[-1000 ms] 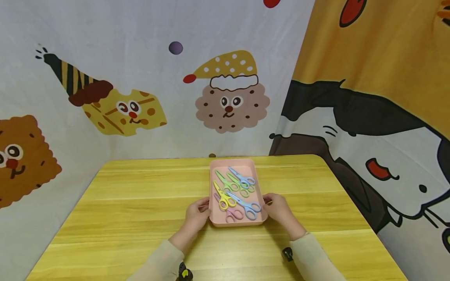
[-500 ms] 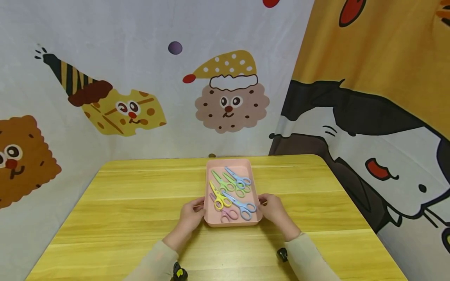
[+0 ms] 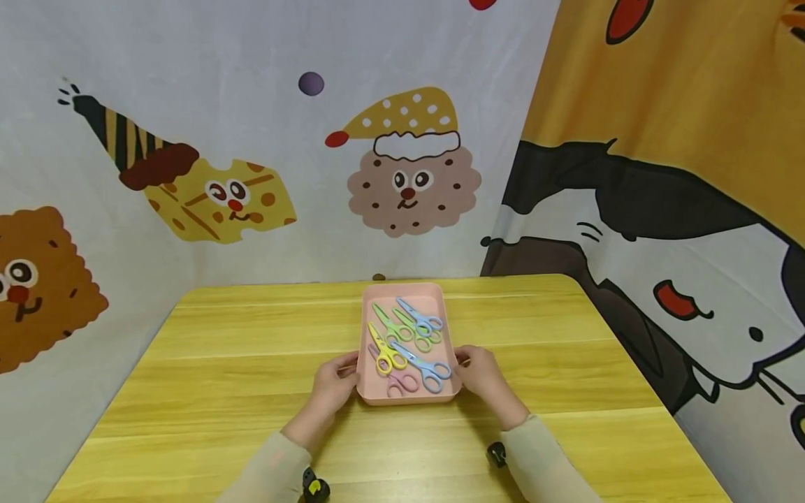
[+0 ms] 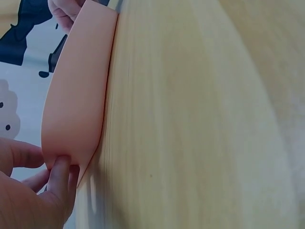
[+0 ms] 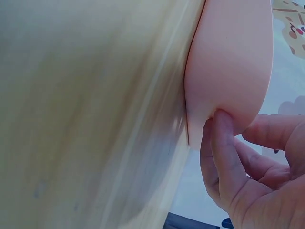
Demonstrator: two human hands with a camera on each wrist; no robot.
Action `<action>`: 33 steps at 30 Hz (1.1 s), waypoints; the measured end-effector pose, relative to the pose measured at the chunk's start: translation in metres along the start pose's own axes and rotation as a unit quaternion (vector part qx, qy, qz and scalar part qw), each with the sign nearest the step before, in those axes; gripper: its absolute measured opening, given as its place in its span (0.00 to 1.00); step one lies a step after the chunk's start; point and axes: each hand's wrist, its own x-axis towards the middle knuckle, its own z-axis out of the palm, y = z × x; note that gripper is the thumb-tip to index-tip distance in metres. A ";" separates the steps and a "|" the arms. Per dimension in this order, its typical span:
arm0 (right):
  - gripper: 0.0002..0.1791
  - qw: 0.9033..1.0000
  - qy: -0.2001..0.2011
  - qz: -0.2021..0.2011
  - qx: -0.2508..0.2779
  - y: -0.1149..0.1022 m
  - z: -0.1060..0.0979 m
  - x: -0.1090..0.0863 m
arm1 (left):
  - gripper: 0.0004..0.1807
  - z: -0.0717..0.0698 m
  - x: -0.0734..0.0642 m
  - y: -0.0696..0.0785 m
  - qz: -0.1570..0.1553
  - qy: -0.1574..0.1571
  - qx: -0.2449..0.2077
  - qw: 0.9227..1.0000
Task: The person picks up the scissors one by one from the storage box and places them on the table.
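A shallow pink tray (image 3: 407, 401) lies flat on the table, with several small scissors spread inside. Among them are a yellow pair (image 3: 390, 359), a pink pair (image 3: 405, 381), two blue pairs and two green pairs. My left hand (image 3: 333, 384) holds the tray's left side near its front corner. At the opposite side, my right hand (image 3: 483, 376) holds the right wall. In the left wrist view, fingertips (image 4: 61, 164) press against the tray wall. The right wrist view likewise has fingertips (image 5: 223, 119) against the outer wall, with the scissors hidden there.
The wood-patterned table (image 3: 251, 335) extends to both sides of the tray. Behind its far edge hangs a white cloth (image 3: 251, 126) printed with cartoon figures, and another printed cloth hangs to the right. Small black devices (image 3: 497, 454) sit near the cuffs.
Both hands have slid the tray to the left along the table. The scissors have travelled with it, keeping the same arrangement. My hold on both sides has stayed the same.
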 end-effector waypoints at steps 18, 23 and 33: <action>0.15 1.000 -0.007 -0.003 0.002 -0.007 0.009 0.002 | 0.22 -0.010 -0.002 0.000 -0.011 0.007 -0.010 1.000; 0.14 1.000 -0.007 -0.003 -0.001 -0.009 0.010 0.002 | 0.22 -0.012 -0.004 0.001 -0.013 0.008 -0.012 1.000; 0.13 1.000 -0.010 -0.005 -0.003 -0.012 0.009 0.000 | 0.23 -0.013 -0.004 0.001 -0.018 0.007 -0.018 1.000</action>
